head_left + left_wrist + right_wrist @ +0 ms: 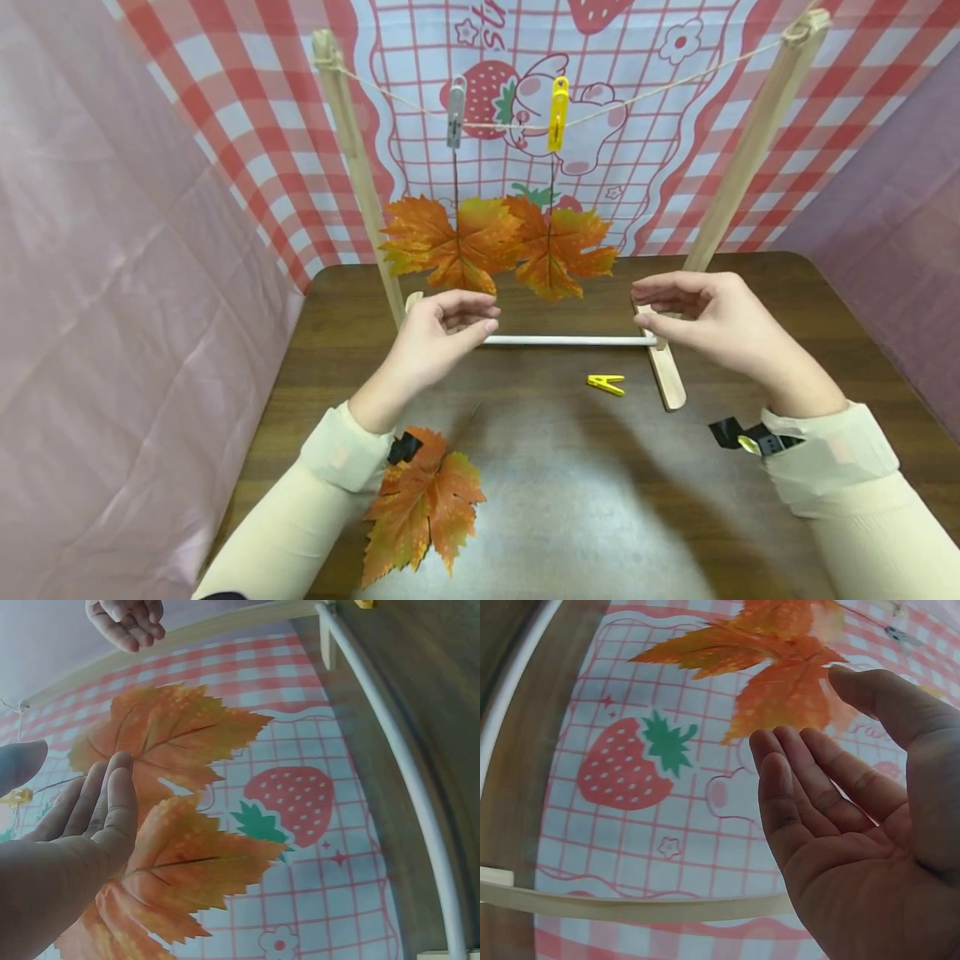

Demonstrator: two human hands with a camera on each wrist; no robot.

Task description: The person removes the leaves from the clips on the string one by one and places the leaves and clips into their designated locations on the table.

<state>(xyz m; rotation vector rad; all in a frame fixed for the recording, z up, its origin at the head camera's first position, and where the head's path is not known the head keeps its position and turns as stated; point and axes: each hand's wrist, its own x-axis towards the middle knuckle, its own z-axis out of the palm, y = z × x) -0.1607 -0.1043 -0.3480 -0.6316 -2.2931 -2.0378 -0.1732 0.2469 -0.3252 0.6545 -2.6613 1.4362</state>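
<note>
Nearest, at the bottom of the head view, two pale sleeves (pixel 862 525) reach over a brown wood-grain desk (pixel 570 533), whose near part shines with reflected light. A loose orange leaf (pixel 426 504) lies on it beside the left forearm, its stem pointing away. A broad stretch of wood runs from this leaf to the right forearm, crossed by a soft shadow.

Farther in, a small yellow clothespin (pixel 606 383) lies on the desk, near the long foot (pixel 667 379) of a wooden stand. A white rod (pixel 566 340) runs low across the stand. The left hand (pixel 442 333) and right hand (pixel 708 321) are raised above the desk, well apart; each has gently bent fingers with a gap to the thumb, and holds nothing. The left is just below the hanging leaves in the head view; whether it touches one I cannot tell. The right is before the lower part of the right post (pixel 757 142).

Beyond, a cord (pixel 675 81) sags from that post to the left post (pixel 352 158). A grey clothespin (pixel 456 112) and a second yellow one hold two orange leaves (pixel 453 242) by their stems, the blades overlapping.

The desk's far corners are rounded. Behind its far edge hangs a red-and-white strawberry cloth (pixel 652 196); plain pinkish fabric (pixel 127 292) closes off the left side, mauve fabric (pixel 892 150) the right.
</note>
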